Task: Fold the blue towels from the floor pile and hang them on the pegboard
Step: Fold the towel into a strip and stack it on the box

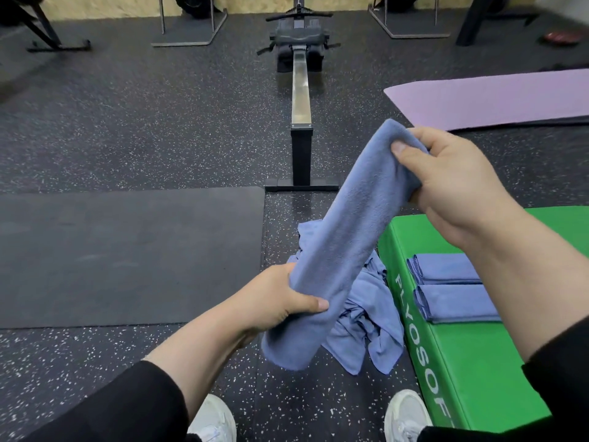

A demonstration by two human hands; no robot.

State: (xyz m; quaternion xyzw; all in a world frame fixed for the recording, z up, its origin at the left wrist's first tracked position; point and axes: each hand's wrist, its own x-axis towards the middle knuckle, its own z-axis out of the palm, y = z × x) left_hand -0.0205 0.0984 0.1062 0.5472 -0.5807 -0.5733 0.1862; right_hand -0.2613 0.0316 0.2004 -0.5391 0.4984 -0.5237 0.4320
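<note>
A blue towel [347, 231], folded into a long strip, stretches diagonally in the air between my two hands. My right hand [452, 183] grips its upper end at the right. My left hand [280, 298] grips it near the lower end, with a short tail hanging below. Under it, a crumpled pile of blue towels [366, 323] lies on the floor beside a green box. Two folded blue towels [452, 288] lie side by side on top of that green plyo box [471, 371]. No pegboard is in view.
A black mat [127, 256] covers the floor at the left. A rowing machine rail [301, 100] runs away from me at centre. A purple mat [494, 100] lies at the far right. Metal stands [191, 30] line the back wall. My white shoes [404, 413] are at the bottom.
</note>
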